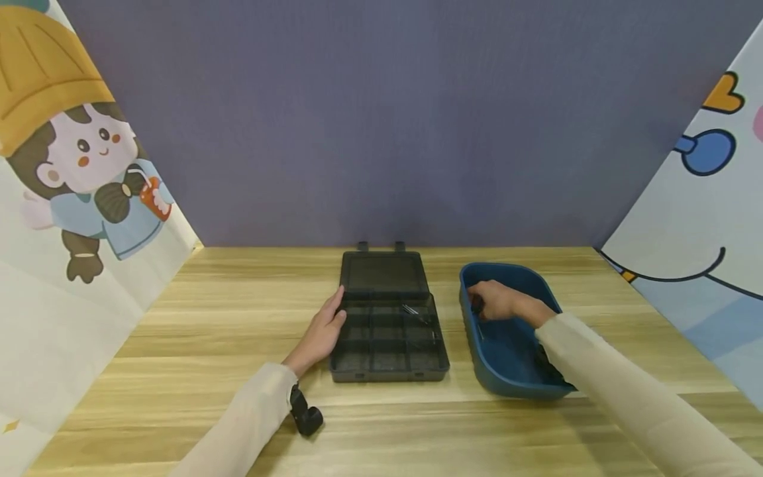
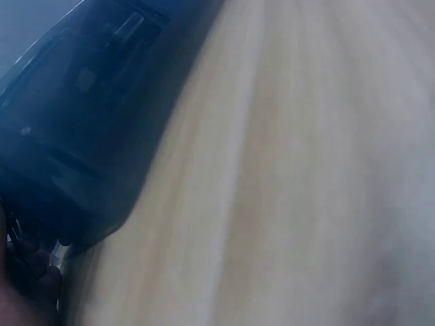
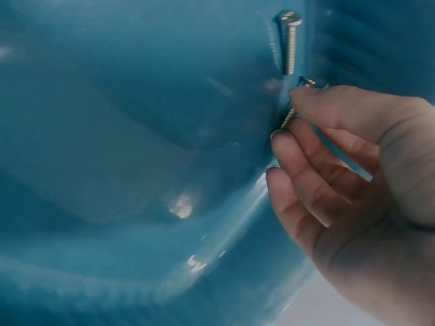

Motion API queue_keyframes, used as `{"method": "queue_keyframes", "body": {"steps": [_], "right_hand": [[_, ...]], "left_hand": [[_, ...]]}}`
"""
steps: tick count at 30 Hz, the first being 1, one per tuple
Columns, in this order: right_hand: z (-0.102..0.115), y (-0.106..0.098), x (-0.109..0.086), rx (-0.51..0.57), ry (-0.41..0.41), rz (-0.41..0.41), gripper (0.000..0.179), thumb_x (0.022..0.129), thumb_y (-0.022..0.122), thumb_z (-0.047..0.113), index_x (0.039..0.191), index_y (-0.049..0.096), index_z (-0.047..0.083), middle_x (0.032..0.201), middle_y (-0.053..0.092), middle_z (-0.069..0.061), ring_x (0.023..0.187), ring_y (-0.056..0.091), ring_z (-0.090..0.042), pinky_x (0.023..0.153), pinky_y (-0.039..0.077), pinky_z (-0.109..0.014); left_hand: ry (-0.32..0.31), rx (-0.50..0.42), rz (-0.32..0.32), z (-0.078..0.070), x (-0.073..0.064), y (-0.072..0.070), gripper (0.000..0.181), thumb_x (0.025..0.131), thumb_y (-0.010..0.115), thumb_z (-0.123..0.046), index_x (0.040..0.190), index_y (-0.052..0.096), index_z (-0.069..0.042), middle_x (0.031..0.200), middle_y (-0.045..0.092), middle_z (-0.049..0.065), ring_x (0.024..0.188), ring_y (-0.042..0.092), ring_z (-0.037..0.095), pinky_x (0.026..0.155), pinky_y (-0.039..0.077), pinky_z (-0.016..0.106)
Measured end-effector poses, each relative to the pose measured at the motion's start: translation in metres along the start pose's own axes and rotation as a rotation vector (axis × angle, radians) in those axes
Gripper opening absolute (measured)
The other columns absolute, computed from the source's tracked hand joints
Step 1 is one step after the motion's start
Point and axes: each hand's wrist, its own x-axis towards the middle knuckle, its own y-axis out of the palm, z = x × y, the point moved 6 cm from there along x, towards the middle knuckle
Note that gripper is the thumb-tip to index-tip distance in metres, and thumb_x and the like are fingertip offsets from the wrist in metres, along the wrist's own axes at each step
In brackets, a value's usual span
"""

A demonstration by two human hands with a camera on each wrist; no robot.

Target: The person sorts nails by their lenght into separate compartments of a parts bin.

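Note:
Inside the blue bin (image 1: 497, 381), my right hand (image 1: 499, 301) pinches a screw (image 3: 288, 118) between thumb and fingertips. A second screw (image 3: 291, 45) lies in the bin just beyond those fingertips in the right wrist view. My left hand (image 1: 322, 332) rests along the left side of a dark see-through compartment box (image 1: 390, 376), its fingers extended and the thumb over the edge. The box's lid (image 1: 384, 273) is folded back. Several thin shiny pieces (image 1: 411, 310) lie in the box's right-hand compartments. The left wrist view is blurred, with fingers only at its lower left corner.
Both containers stand on a wood-grain table (image 1: 250, 298), the bin to the right of the box. A black item (image 1: 550, 368) lies at the bin's near right end, partly behind the right sleeve. A grey panel (image 1: 387, 119) rises at the back, with printed walls on both sides.

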Motion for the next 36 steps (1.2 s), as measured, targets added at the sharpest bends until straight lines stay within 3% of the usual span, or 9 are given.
{"method": "queue_keyframes", "body": {"steps": [9,20,36], "right_hand": [[-0.005,0.003,-0.003,0.022,0.006,-0.040,0.019,0.078,0.061,-0.011,0.082,0.058,0.008,0.077,0.058,-0.003,0.066,0.049,-0.013,0.060,0.040,-0.028],[-0.007,0.008,0.000,0.014,0.035,-0.042,0.016,0.082,0.058,-0.006,0.079,0.059,0.010,0.074,0.056,-0.001,0.063,0.046,-0.013,0.059,0.038,-0.027],[-0.009,0.012,0.001,-0.010,0.009,-0.091,0.015,0.081,0.060,0.002,0.073,0.054,0.012,0.065,0.049,0.001,0.056,0.041,-0.011,0.055,0.034,-0.026]], "left_hand": [[-0.001,-0.026,-0.003,0.000,0.001,0.002,0.053,0.103,0.034,-0.011,0.151,0.016,-0.001,0.156,0.017,0.021,0.144,0.017,0.040,0.115,0.015,0.055],[-0.018,-0.030,-0.021,0.001,-0.002,-0.001,0.053,0.102,0.035,-0.012,0.151,0.018,-0.002,0.156,0.018,0.022,0.143,0.018,0.040,0.115,0.015,0.055],[-0.023,-0.029,-0.028,0.006,-0.002,0.000,0.053,0.103,0.035,-0.013,0.152,0.018,-0.005,0.157,0.019,0.019,0.144,0.018,0.039,0.115,0.017,0.055]]}}
